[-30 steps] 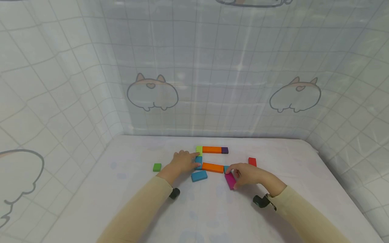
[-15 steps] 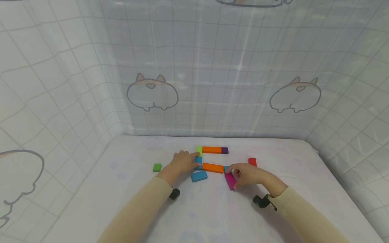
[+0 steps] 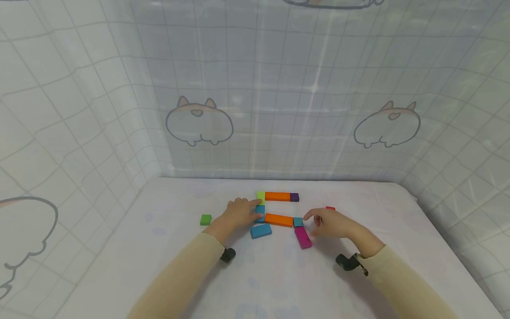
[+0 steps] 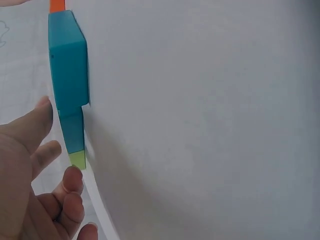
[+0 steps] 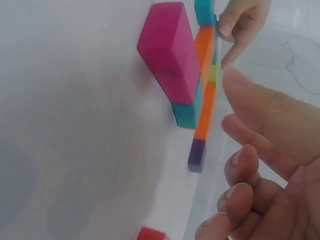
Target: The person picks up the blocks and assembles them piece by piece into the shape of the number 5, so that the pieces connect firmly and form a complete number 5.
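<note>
In the head view my left hand (image 3: pixel 238 212) rests by the left column, index finger on the lime block (image 3: pixel 260 195) and thumb at the blue block (image 3: pixel 260 210) below it. An orange block (image 3: pixel 279 220) runs right from the blue one to a small teal block (image 3: pixel 298 222). From the teal block's lower side the magenta block (image 3: pixel 303 238) slants down and right. Just right of these two is my right hand (image 3: pixel 332 223), fingers loosely bent and holding nothing. The right wrist view shows a gap between its fingers and the magenta block (image 5: pixel 170 52).
Another orange block (image 3: pixel 277 196) and a purple block (image 3: pixel 294 197) extend right from the lime one. A loose blue block (image 3: pixel 260 231) lies below the column, a green block (image 3: pixel 205 219) to the left. My right hand partly covers a red block (image 3: pixel 330 208). A white patterned curtain (image 3: pixel 279 133) hangs behind.
My right hand has let go of the magenta block and moved slightly right and up, uncovering the small teal block. The left hand and the blocks look unmoved.
</note>
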Demonstrator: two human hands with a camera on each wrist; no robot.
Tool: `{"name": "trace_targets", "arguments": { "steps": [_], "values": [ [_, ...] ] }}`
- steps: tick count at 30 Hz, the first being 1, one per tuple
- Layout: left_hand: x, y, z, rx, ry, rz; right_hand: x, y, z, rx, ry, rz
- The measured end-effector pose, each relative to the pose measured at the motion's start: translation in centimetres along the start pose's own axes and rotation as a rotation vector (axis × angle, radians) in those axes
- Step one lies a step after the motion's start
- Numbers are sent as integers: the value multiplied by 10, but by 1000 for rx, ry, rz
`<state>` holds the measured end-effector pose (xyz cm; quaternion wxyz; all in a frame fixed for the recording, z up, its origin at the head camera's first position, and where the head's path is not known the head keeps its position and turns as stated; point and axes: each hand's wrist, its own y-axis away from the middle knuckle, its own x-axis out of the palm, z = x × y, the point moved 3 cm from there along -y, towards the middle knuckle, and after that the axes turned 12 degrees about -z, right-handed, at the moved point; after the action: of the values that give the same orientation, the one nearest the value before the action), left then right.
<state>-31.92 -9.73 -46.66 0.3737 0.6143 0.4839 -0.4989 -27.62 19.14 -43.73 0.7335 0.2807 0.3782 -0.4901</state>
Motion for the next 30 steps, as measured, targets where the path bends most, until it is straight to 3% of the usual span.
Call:
{"name": "trace_targets", "arguments": {
  "steps": [18, 26, 30],
  "values": [
    [-9, 20, 13, 58, 72, -16, -31, 9, -41, -10, -32, -147],
    [-9, 32, 9, 65, 143, 28, -37, 14, -56, 40, -72, -183],
    [-9, 39, 4, 122, 170, 31, -36, 14, -62, 56, -100, -178]
  ]
}}
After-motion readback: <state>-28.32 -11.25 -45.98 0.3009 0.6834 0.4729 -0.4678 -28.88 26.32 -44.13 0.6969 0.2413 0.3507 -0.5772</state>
